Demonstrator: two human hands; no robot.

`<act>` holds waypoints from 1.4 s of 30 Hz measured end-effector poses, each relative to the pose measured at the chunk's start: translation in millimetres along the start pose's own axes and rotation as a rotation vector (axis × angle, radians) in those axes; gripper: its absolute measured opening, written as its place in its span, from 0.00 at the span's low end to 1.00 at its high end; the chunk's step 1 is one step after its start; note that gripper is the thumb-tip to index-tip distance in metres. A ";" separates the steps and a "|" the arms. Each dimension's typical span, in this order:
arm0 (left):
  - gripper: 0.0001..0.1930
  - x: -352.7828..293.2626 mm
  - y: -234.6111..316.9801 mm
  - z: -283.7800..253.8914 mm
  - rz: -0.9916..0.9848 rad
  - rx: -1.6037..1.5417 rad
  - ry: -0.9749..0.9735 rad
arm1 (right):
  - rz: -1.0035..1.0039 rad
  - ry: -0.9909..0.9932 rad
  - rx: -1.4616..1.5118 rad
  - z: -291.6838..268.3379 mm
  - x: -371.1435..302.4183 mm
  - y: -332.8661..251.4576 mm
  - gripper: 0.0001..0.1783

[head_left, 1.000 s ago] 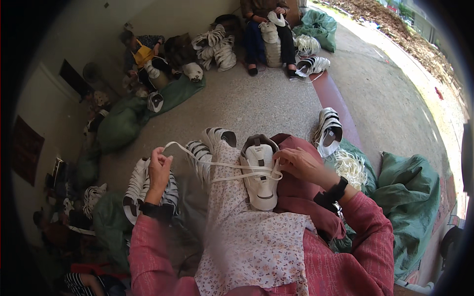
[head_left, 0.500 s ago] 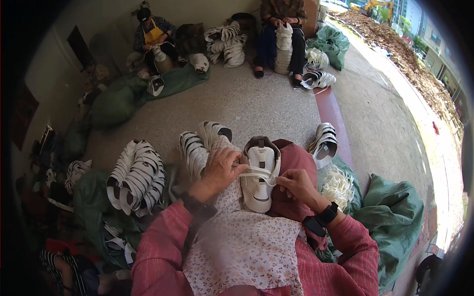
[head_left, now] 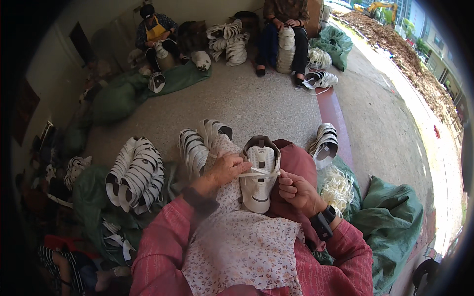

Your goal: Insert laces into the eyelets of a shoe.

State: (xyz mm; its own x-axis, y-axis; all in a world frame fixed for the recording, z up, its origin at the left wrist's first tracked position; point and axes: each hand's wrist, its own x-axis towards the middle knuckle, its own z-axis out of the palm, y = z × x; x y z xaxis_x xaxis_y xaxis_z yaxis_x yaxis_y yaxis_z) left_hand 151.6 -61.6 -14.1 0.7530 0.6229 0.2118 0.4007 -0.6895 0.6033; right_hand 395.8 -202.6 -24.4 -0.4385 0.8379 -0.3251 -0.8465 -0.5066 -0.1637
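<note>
A white sneaker upper (head_left: 256, 193) with a brown collar rests across my lap, its toe toward me. A flat white shoelace (head_left: 259, 174) crosses it in bands below the tongue. At the upper's left edge, my left hand (head_left: 223, 173) is closed, thumb and forefinger pinching the lace there. On the right side, my right hand (head_left: 299, 194) holds a lace end between thumb and forefinger, its other fingers curled. Under the upper lie a floral apron (head_left: 247, 237) and dark red trousers (head_left: 295, 163).
Stacked shoe uppers (head_left: 137, 172) stand left, others (head_left: 323, 143) right. A bundle of white laces (head_left: 337, 190) lies by a green sack (head_left: 390, 212). Across the floor, two people sit with uppers: one in a yellow apron (head_left: 157, 32), another in dark trousers (head_left: 300, 49).
My right hand has shifted slightly down, its fingers now curled in. The lace bands across the upper lie closer together. My left hand has turned slightly, its fingers drawn together.
</note>
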 end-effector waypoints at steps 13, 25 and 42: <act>0.11 -15.3 -55.0 -44.1 -0.273 -1.198 0.363 | 0.096 0.124 -0.327 -0.3 7.0 7.2 0.13; 0.21 -91.5 34.3 -17.7 -0.759 -1.367 -0.183 | -1.014 0.271 -2.318 49.3 20.5 7.8 0.09; 0.10 -149.1 -74.1 -151.1 -0.249 -1.566 0.579 | -0.907 -0.029 -0.555 -2.4 -140.7 -95.2 0.17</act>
State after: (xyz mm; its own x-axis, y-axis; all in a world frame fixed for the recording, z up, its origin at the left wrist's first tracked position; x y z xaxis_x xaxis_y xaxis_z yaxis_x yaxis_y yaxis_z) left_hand -69.3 -47.6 25.7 0.3362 0.9415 0.0207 -0.6621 0.2207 0.7162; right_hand 538.9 -272.8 34.7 0.2739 0.9496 0.1527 -0.6075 0.2939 -0.7379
